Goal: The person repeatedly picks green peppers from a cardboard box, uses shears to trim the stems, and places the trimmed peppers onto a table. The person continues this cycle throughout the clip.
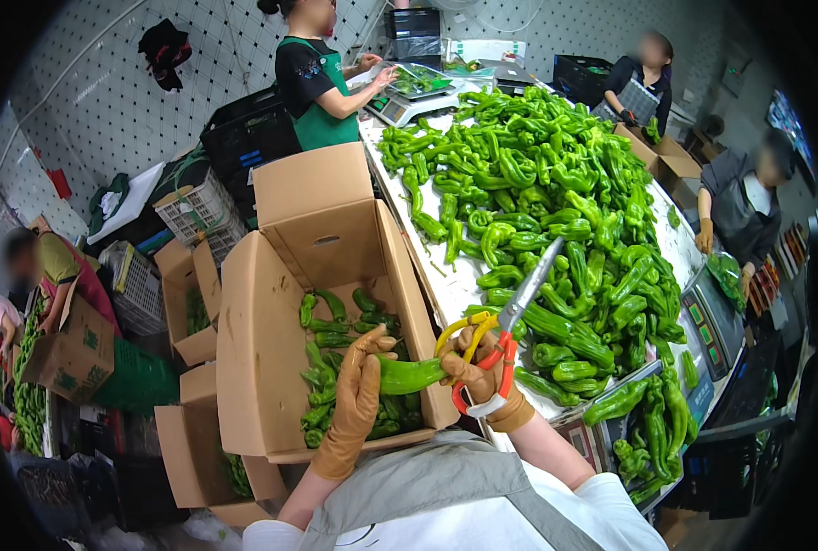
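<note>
A long green pepper (411,376) lies level between my hands, above the near edge of an open cardboard box (242,354). My left hand (357,395), in a brown glove, is closed on its left end. In a brown glove too, my right hand (490,389) holds scissors (530,289) with red and yellow handles, its fingers also touching the pepper's right end. The blades look closed and point away over the pepper heap (556,174). More green peppers (321,381) lie inside the box; my left hand hides some of them.
The heap covers much of a white table (445,286). Scales stand at its far end (411,106) and right side (703,321). More cardboard boxes (188,439) and crates (202,207) stand left. Several people work around, one in a green apron (328,115).
</note>
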A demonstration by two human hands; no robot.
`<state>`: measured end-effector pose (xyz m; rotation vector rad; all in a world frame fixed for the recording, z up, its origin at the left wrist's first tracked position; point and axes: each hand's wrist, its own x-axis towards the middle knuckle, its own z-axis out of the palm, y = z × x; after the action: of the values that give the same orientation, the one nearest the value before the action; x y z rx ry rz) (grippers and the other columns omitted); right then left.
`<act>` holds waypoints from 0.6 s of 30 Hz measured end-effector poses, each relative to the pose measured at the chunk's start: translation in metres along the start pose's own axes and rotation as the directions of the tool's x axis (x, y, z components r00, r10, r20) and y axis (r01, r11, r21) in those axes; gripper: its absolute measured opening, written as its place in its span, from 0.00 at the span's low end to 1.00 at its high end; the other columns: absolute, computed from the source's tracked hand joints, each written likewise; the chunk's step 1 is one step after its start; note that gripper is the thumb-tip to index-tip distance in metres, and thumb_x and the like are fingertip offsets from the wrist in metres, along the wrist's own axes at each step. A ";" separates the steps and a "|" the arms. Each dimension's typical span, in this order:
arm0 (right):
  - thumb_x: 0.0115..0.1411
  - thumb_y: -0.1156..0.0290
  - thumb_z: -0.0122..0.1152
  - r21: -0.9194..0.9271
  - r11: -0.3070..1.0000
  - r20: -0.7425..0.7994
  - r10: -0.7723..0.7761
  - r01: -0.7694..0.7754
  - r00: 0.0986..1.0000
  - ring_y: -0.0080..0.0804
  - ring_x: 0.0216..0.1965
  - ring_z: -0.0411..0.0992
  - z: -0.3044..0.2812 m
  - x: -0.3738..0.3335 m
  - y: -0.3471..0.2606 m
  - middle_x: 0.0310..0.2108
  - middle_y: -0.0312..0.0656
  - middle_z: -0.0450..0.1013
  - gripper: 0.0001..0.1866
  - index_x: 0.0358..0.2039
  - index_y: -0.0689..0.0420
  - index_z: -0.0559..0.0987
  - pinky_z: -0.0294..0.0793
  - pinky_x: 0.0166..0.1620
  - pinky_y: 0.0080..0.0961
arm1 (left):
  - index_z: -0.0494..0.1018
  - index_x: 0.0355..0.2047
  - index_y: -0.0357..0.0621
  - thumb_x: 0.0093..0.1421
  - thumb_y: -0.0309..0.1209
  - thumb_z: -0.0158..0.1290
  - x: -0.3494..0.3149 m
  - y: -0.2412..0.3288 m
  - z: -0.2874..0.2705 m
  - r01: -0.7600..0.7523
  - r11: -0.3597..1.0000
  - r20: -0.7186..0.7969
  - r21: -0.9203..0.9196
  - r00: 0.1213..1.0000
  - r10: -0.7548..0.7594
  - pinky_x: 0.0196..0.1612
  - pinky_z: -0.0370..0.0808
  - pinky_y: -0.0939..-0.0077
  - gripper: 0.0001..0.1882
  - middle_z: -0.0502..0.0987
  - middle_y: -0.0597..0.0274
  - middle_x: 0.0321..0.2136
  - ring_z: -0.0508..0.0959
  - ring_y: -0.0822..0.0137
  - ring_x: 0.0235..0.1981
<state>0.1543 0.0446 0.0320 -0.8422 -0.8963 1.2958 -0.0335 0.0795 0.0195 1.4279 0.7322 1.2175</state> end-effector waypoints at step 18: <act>0.47 0.85 0.65 -0.283 0.948 -0.069 -0.175 0.149 0.982 0.22 0.29 0.69 0.001 -0.003 0.029 0.29 0.37 0.64 0.21 0.32 0.55 0.61 0.71 0.32 0.19 | 0.54 0.56 0.46 0.51 0.18 0.58 0.000 0.006 0.016 0.021 0.999 -0.098 -0.025 0.995 -0.023 0.42 0.72 0.81 0.35 0.66 0.63 0.38 0.70 0.74 0.37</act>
<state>0.1415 0.0442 0.0061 -1.0159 -1.0642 0.9934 -0.0195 0.0729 0.0272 1.3446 0.7967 1.2827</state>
